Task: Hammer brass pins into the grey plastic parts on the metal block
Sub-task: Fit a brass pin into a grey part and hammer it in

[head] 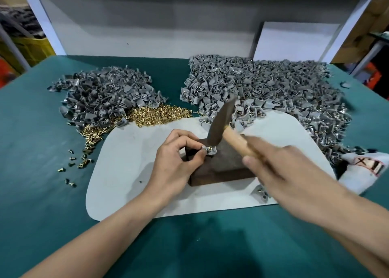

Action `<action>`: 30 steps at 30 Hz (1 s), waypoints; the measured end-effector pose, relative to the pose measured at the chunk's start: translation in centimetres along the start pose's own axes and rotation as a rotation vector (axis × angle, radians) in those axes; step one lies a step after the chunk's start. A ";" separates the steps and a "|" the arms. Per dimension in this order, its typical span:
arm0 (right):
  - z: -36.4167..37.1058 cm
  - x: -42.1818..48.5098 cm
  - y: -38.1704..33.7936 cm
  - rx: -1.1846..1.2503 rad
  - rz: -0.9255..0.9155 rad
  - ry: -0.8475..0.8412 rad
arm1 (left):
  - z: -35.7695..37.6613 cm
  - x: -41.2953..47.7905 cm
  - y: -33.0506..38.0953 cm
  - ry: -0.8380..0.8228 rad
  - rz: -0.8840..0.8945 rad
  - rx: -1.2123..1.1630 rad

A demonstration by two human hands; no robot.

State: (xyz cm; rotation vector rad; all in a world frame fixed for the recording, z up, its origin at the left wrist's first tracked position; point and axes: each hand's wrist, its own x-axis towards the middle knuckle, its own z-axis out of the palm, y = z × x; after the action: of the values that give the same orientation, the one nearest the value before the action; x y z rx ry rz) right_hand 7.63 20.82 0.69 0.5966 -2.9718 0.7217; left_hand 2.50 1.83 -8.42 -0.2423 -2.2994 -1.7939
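Heaps come first: the left pile of grey parts (105, 92) at the far left of the table, with the loose brass pins (155, 115) spilled along its near edge and onto the pale mat (126, 172). Next, the left hand (176, 162) rests against the left side of the metal block (223, 168). Its thumb and fingertips pinch the grey plastic part (212, 151), which sits on the block's top near the far left corner with one pin (209, 147) standing in it. The pinching fingertips lie just left of that pin, so the strike has to land right beside them. The hammer (220, 126) comes in from the right, its long dark head steep and leaning up to the right, its lower face at the pin. Blur hides whether they touch. The right hand (280, 168), smeared by motion, is wrapped round the wooden handle, which runs down and to the right, away from the part. Behind it spreads the right pile of grey parts (273, 92). The blow likely needs to drop straight along the pin's upright axis, clear of the left fingertips.
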 end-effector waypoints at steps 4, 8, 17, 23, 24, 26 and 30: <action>0.0 -0.5 0.2 -0.012 -0.035 0.090 | 0.0 0.0 -0.1 0.008 0.009 0.008; 0.5 -0.8 0.3 -0.064 0.019 0.019 | -0.2 -0.1 -0.4 -0.010 0.006 0.024; 0.7 -0.4 0.4 -0.091 -0.014 0.019 | -0.2 -0.1 -0.5 0.008 0.011 -0.003; 0.5 0.0 0.0 -0.097 -0.027 0.005 | -0.1 -0.1 -0.5 0.005 0.017 -0.024; 0.7 -0.1 0.0 -0.089 -0.009 -0.015 | -0.1 -0.2 -0.6 -0.002 0.015 -0.023; 0.8 -0.1 0.1 -0.072 -0.001 0.004 | -0.1 -0.2 -0.6 0.001 0.016 -0.031; 0.8 -0.3 0.0 -0.108 -0.005 -0.024 | -0.1 -0.2 -0.5 0.005 0.026 -0.007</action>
State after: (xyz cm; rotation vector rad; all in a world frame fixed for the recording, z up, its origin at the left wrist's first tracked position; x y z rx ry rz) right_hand 7.94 20.59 -0.12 0.6099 -3.0064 0.5533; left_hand 2.54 1.58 -8.94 -0.2679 -2.2761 -1.7883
